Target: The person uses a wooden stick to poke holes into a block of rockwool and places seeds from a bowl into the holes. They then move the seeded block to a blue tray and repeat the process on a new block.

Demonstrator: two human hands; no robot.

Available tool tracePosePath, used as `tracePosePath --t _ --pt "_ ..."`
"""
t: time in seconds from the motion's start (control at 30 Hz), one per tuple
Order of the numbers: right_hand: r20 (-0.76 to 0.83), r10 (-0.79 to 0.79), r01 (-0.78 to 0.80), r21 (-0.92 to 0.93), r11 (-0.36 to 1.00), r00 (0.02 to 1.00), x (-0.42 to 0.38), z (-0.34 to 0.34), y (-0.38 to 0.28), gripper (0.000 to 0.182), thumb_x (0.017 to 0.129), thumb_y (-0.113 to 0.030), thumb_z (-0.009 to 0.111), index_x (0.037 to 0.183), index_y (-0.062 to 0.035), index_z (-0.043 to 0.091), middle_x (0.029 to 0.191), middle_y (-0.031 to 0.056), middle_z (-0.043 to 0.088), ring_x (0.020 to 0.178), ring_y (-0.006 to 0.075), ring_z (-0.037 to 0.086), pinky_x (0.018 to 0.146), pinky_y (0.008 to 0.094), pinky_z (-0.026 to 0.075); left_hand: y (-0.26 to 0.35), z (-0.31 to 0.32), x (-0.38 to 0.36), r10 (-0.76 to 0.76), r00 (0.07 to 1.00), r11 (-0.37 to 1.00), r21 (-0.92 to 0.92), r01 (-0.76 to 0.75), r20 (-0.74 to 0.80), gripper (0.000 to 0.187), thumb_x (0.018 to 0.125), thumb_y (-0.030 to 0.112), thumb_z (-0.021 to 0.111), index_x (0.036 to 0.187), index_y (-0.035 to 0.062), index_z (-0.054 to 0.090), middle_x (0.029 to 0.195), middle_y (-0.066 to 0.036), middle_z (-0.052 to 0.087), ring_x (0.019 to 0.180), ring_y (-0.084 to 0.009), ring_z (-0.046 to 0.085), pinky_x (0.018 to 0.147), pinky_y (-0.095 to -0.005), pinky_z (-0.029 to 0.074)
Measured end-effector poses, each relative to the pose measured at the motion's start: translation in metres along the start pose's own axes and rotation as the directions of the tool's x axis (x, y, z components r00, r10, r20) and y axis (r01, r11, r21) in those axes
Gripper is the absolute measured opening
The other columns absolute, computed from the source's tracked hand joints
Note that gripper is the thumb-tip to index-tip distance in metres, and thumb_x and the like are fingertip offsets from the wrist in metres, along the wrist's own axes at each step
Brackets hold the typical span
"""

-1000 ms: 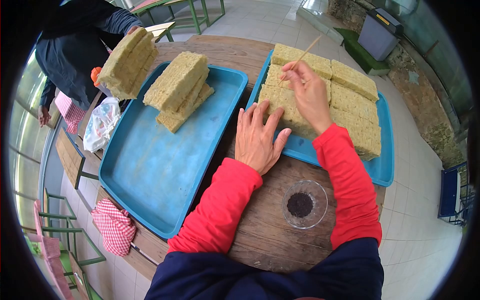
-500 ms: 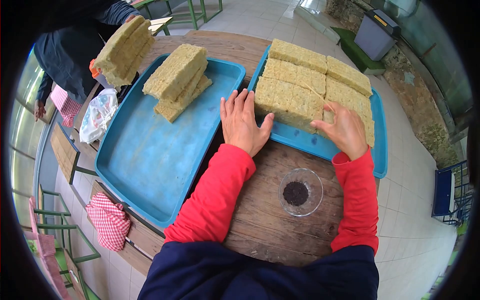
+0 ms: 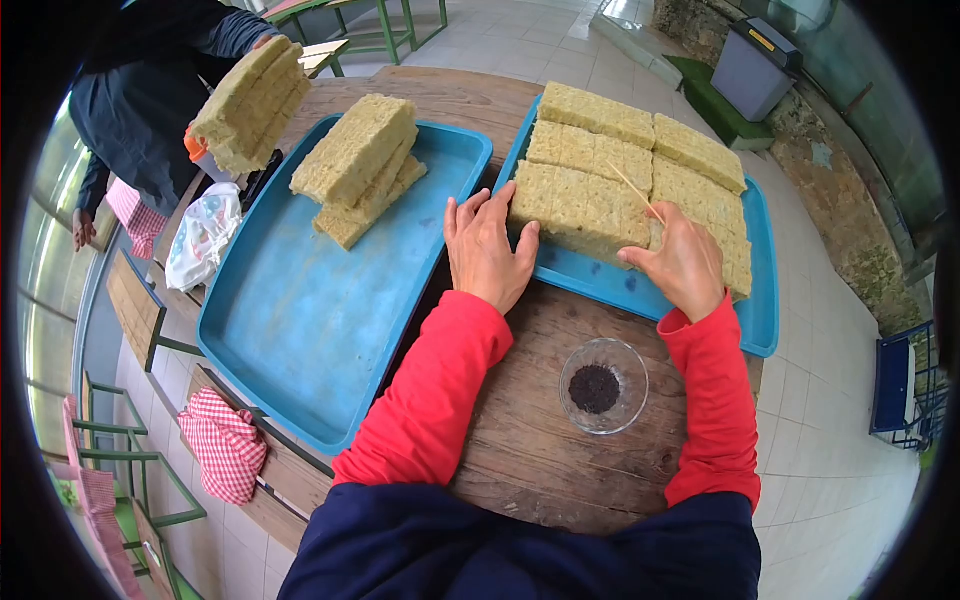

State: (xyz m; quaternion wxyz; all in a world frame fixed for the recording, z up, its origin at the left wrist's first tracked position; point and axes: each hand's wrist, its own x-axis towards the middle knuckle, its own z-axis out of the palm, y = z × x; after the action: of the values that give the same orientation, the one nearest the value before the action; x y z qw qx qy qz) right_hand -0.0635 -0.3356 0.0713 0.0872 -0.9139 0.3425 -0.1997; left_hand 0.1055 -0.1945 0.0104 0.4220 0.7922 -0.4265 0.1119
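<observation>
Yellowish, spongy blocks (image 3: 580, 200) fill most of the right blue tray (image 3: 762, 300). My right hand (image 3: 688, 262) is at their near edge, fingers pinched on a thin wooden stick (image 3: 632, 186) that slants up to the left over the blocks. With fingers spread, my left hand (image 3: 490, 246) rests at the tray's left rim beside the blocks and holds nothing. A round glass dish (image 3: 632, 400) with dark grains (image 3: 595, 388) stands on the wooden table (image 3: 540, 440) between my forearms.
The left blue tray (image 3: 300, 330) bears a few stacked blocks (image 3: 357, 150). Beyond it, another person's hand (image 3: 265, 41) holds up more blocks (image 3: 250, 105). A white plastic bag (image 3: 203, 235) and a red checked cloth (image 3: 222, 445) lie at the left. A grey bin (image 3: 752, 70) stands back right.
The stick in my right hand now lies further left over the blocks, its tip higher in view. My left hand stays by the rim. The whole view has shifted slightly.
</observation>
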Motion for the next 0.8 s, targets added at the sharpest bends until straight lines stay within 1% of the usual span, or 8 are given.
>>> tracePosePath --t 0.23,0.33,0.43,0.5,0.53,0.6,0.67,0.8 --pt "-0.012 0.009 -0.008 0.042 0.999 1.0 0.001 -0.004 -0.007 0.049 0.07 -0.027 0.082 0.106 0.0001 0.062 0.078 0.016 0.068 0.075 0.0351 0.066 0.066 0.0433 0.05 0.004 -0.003 0.001 0.007 1.0 1.0 -0.028 -0.007 -0.02 0.046 0.085 0.024 0.065 0.128 0.0094 0.057 0.115 -0.015 0.063 0.119 -0.0298 0.05 0.112 -0.0499 0.022" --pt "0.081 0.111 -0.118 0.088 0.989 0.99 0.001 -0.013 -0.018 0.045 0.071 -0.026 0.08 0.104 -0.0002 0.064 0.075 0.0147 0.067 0.071 0.0336 0.066 0.065 0.0422 0.05 0.003 -0.003 0.002 0.016 0.999 0.998 -0.053 -0.019 -0.045 0.045 0.086 0.023 0.064 0.128 0.0094 0.056 0.115 -0.015 0.063 0.117 -0.0304 0.051 0.112 -0.051 0.022" --pt "0.046 0.1 -0.105 0.119 0.987 0.994 0.0 -0.011 -0.018 0.041 0.072 -0.024 0.079 0.103 -0.002 0.065 0.071 0.0147 0.066 0.068 0.0321 0.065 0.065 0.0406 0.05 0.006 -0.006 0.003 0.029 0.998 0.998 -0.053 -0.032 -0.052 0.045 0.086 0.021 0.064 0.129 0.0086 0.056 0.114 -0.014 0.063 0.115 -0.031 0.051 0.111 -0.0497 0.025" --pt "-0.098 0.003 0.011 0.138 0.99 0.995 -0.002 -0.008 -0.017 0.035 0.073 -0.02 0.077 0.103 -0.004 0.065 0.077 0.015 0.067 0.071 0.0327 0.065 0.065 0.0403 0.051 0.006 -0.007 0.004 0.037 0.998 0.998 -0.05 -0.04 -0.059 0.045 0.086 0.019 0.064 0.129 0.0079 0.055 0.114 -0.014 0.063 0.113 -0.0312 0.052 0.109 -0.0477 0.027" --pt "-0.098 0.004 0.01 0.138 0.99 0.995 -0.003 -0.009 -0.017 0.035 0.073 -0.02 0.077 0.103 -0.004 0.065 0.077 0.015 0.067 0.071 0.0327 0.065 0.065 0.0403 0.051 0.004 -0.007 0.005 0.055 0.994 0.993 -0.103 -0.064 -0.091 0.046 0.086 0.018 0.064 0.129 0.007 0.055 0.115 -0.015 0.062 0.112 -0.0313 0.052 0.107 -0.0451 0.031" --pt "-0.295 -0.138 0.186 0.142 0.972 0.946 -0.007 -0.011 -0.02 0.031 0.074 -0.015 0.076 0.101 -0.0049 0.064 0.086 0.0138 0.068 0.075 0.0336 0.065 0.066 0.0406 0.051 0.005 -0.009 0.007 0.072 0.989 0.983 -0.156 -0.092 -0.125 0.046 0.085 0.016 0.064 0.129 0.0062 0.054 0.116 -0.015 0.062 0.111 -0.0315 0.052 0.105 -0.0425 0.034" --pt "-0.312 -0.139 0.188 0.134 0.973 0.94 -0.008 -0.021 -0.028 0.031 0.074 -0.013 0.076 0.101 -0.0049 0.063 0.089 0.0132 0.068 0.077 0.0341 0.065 0.067 0.0408 0.051 0.009 -0.011 0.008 0.089 0.971 0.968 -0.212 -0.137 -0.221 0.047 0.084 0.013 0.064 0.129 0.0046 0.054 0.117 -0.016 0.061 0.109 -0.0319 0.053 0.101 -0.0392 0.038" --pt "-0.268 -0.105 0.141 0.118 0.983 0.958 -0.011 -0.024 -0.029 0.031 0.073 -0.012 0.077 0.1 -0.0057 0.062 0.09 0.0125 0.068 0.08 0.0343 0.065 0.067 0.0412 0.051 0.005 -0.008 0.007 0.1 0.973 0.965 -0.217 -0.147 -0.209 0.045 0.084 0.014 0.064 0.128 0.0048 0.055 0.118 -0.017 0.061 0.111 -0.0328 0.052 0.102 -0.0404 0.037"
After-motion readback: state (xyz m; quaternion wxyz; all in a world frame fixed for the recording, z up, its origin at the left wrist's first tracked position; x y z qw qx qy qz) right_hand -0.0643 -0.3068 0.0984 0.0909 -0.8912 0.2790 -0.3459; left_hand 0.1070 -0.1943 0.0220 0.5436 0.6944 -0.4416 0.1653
